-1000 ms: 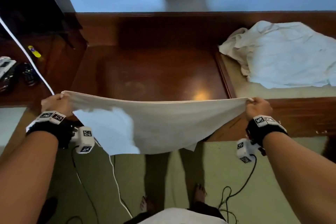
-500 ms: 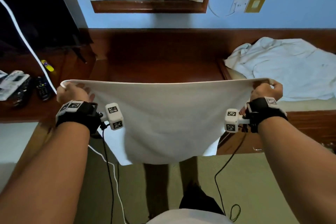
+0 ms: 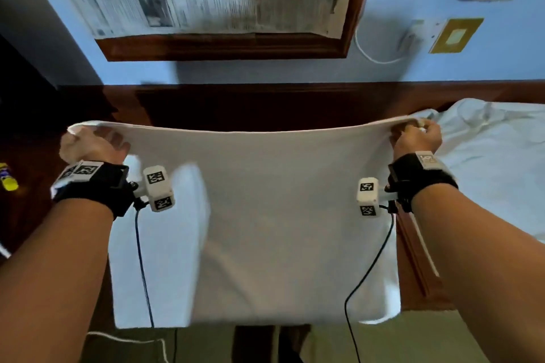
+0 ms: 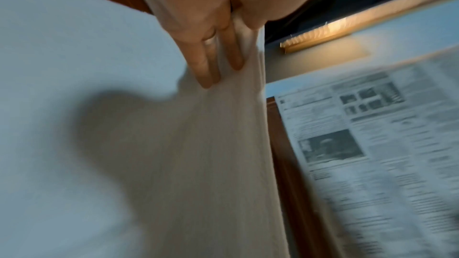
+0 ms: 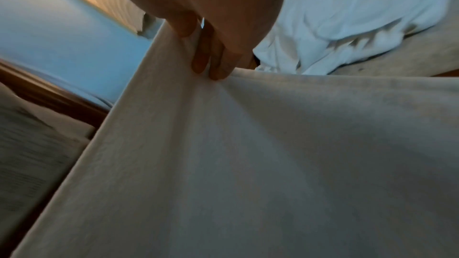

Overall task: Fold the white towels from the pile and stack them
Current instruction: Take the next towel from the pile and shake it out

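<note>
**First towel spread, no stack in sight**

Judged from how things lie, the task is near its start; the pile of white towels [image 3: 498,162] lies rumpled on the surface at the right end of the wooden desk [image 3: 265,109], and no folded stack shows anywhere in view, so the folding and stacking of all of it looks left to do; only one towel is in hand, and it appears doubled once at most, since a paler layer shows behind its left part, though blur makes that uncertain

The held towel [image 3: 280,230] hangs in front of the desk, stretched wide between the two hands, its top edge nearly level and taut, sagging slightly at the middle; it drops as a flat, plain off-white sheet with faint tension lines fanning from each corner; its lower edge hangs free over the floor, nearer the person than the desk

The left hand [image 3: 88,144] pinches the top left corner, fingers [image 4: 208,66] curled over bunched cloth, off the desk's left end; the right hand [image 3: 417,138] grips the top right corner likewise, fingers [image 5: 216,62] closed on the hem, just beside the pile
</note>
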{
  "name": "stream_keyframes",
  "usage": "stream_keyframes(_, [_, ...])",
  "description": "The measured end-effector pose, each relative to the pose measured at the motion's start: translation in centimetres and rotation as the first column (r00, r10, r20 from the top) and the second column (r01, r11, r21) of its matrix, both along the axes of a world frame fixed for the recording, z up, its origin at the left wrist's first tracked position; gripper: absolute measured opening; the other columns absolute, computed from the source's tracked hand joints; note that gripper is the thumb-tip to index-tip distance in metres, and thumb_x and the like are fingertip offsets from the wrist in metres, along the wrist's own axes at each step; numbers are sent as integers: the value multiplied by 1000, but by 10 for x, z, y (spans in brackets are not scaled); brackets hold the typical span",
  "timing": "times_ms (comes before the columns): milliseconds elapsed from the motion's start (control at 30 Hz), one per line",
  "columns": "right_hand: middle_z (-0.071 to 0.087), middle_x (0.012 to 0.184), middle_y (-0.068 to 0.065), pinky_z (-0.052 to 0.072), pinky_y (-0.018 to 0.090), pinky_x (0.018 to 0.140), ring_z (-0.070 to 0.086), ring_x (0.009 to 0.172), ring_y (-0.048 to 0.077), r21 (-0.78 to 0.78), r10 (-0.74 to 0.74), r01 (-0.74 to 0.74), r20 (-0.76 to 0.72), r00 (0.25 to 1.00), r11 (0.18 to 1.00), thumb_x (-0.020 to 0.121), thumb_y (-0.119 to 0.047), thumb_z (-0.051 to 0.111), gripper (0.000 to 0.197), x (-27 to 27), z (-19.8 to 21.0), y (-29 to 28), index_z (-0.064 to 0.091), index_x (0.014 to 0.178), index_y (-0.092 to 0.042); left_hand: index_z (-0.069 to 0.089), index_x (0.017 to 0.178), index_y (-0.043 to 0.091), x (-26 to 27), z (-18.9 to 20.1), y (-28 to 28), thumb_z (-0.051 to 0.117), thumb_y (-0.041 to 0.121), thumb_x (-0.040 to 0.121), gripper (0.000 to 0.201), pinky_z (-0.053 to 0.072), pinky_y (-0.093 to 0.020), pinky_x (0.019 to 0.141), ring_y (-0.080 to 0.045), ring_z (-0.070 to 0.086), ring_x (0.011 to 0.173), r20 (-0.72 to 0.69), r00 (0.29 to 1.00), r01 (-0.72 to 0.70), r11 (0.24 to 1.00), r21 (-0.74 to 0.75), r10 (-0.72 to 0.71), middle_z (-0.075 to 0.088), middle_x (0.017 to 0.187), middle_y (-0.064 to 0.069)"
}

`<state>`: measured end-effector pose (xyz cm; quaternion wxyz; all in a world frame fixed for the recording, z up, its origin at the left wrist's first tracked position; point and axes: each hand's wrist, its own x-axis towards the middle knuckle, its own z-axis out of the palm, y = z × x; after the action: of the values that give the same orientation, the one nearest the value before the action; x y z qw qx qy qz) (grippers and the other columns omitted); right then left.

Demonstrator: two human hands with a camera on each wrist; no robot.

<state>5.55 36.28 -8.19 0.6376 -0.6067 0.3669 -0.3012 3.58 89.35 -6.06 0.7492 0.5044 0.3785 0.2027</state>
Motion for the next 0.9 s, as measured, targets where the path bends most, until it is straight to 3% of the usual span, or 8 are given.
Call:
stream_keyframes(67, [68,108,8,57,43,89,66,99,27,-65,85,-87,-37,996,994,84,-29,55,13,27,-16,3,60,96,-29,51,103,31,24,-7,-8,42,31,103,8,58,-30,88,-8,62,89,-8,995,101,993,53,-101,57,109,7])
stream_keyframes(133, [58,131,7,49,21,95,57,117,21,-160,256,-278,-144,956,947,95,-39,58,40,38,-47,8,52,131,-22,49,103,33,37,-34,-22,45,29,102,6,52,-39,97,-18,60,104,-26,980,199,975,100,-198,56,117,4])
stream_keyframes(233, [32,159,5,31,32,115,32,144,18,-274,511,-671,-473,718,689,97,-45,57,67,12,-113,28,30,153,-21,37,145,34,22,-116,-40,56,32,102,48,43,-45,103,-26,49,129,-326,872,458,845,277,-366,43,151,-4])
stream_keyframes(300, [16,165,5,18,44,122,14,151,21,-254,492,-886,-756,433,389,95,-55,52,71,-30,-163,38,26,155,-25,23,158,33,-11,-173,-48,66,49,91,81,34,-49,114,-28,34,145,-680,575,798,495,344,-455,29,162,-5])
stream_keyframes(367, [-6,166,4,6,52,122,-6,153,24,-106,343,-977,-925,165,185,94,-67,39,77,-80,-197,40,12,157,-33,4,158,44,-55,-216,-49,59,67,87,93,22,-56,119,-28,9,154,-930,195,981,77,180,-311,1,168,3])
stream_keyframes(433, [-30,161,-2,0,59,120,-22,149,27,23,243,-995,-970,1,95,90,-76,25,79,-118,-215,36,-10,154,-43,-20,147,58,-88,-235,-47,43,85,80,96,13,-64,118,-31,-11,153,-986,26,991,-122,47,-167,-26,163,10])
stream_keyframes(567, [-38,156,-8,-4,64,117,-28,147,28,55,198,-998,-979,-46,40,86,-82,23,81,-108,-216,26,-19,148,-52,-26,144,59,-85,-236,-41,27,98,68,100,16,-66,115,-39,-11,151,-995,9,983,-182,27,-97,-33,161,9])
stream_keyframes(900, [-23,163,-2,1,66,117,-20,150,31,11,170,-996,-986,4,86,91,-72,38,81,15,-220,45,-4,155,-43,-4,152,55,14,-231,-43,44,90,71,100,11,-62,120,-32,-9,153,-973,110,978,-155,143,-204,-22,164,14])
